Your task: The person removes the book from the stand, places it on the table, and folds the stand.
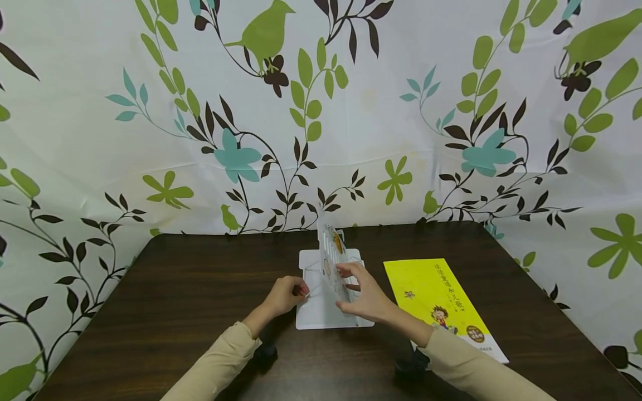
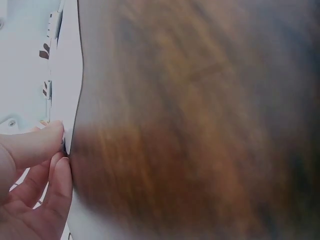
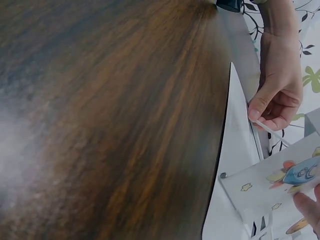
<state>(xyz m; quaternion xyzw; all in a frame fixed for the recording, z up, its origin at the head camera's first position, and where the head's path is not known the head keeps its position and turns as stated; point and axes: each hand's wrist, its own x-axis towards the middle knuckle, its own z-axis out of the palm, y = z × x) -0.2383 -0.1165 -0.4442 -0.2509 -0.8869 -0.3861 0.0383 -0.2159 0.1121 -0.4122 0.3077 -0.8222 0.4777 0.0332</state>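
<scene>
- Here we are at the white stand (image 1: 328,292), set on the dark table (image 1: 220,273) in front of the person and between the 2 hands, its base plate (image 1: 316,314) lying flat and its printed panel (image 1: 328,259) standing up from it.
- The left hand (image 1: 286,297) has thumb and forefinger together on 1 thin white rod (image 3: 271,132) beside the plate's left edge; a light pinch near the tip looks right, since the rod could bend or slip.
- Over to the right hand (image 1: 368,298): fingertips touch the panel, the thumb sits lower down; whether they truly pinch it, I cannot tell.
- The step in hand seems to be setting that rod while the panel is steadied, so the right hand does best to hold the panel's angle without leaning on it.
- Where the rod's far end goes, the panel hides, so it pays to feel for the seat, not force it.
- Best to move rod and panel together in small shifts; 1 pulling against the other might strain the joint.
- And to the right, the yellow book (image 1: 421,289) lies flat, apart from the stand: mind the right forearm brushing it.
</scene>
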